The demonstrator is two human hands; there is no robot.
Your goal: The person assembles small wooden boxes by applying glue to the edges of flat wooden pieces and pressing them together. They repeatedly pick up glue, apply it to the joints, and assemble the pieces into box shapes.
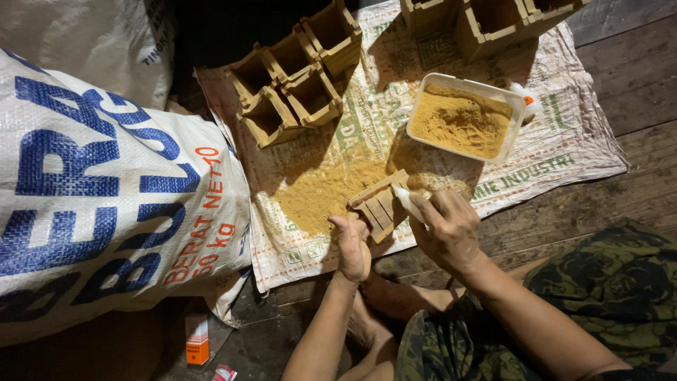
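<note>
Lying around: a woven plastic sheet point(557, 148) spread on the plank floor point(635, 77), with a mound of yellow-brown sawdust point(317, 194) on it just left of the hands.
Far left: 4 small wooden boxes point(296, 85) clustered open side up on the sheet; more wooden boxes stand at the far edge, right of them.
Far right: a white rectangular tub point(518, 106) holding more of the same powder, with a small white bottle with an orange cap point(525, 99) just behind its right rim.
Left side: a big white woven sack with blue and orange print point(99, 190), bulging over the sheet's left edge.
Near left: a small orange carton point(197, 340) on the floor.
Slatted wooden piece point(379, 204): tilted over the near edge of the sawdust, between both hands.
Left hand point(352, 247): closed on the near corner of the slatted piece, thumb up, forearm coming from the near side.
Right hand point(451, 226): wrapped shut around a white glue bottle point(409, 201), nozzle pointing left at the slats.
In the way: nothing stands between the hands and the piece.
</note>
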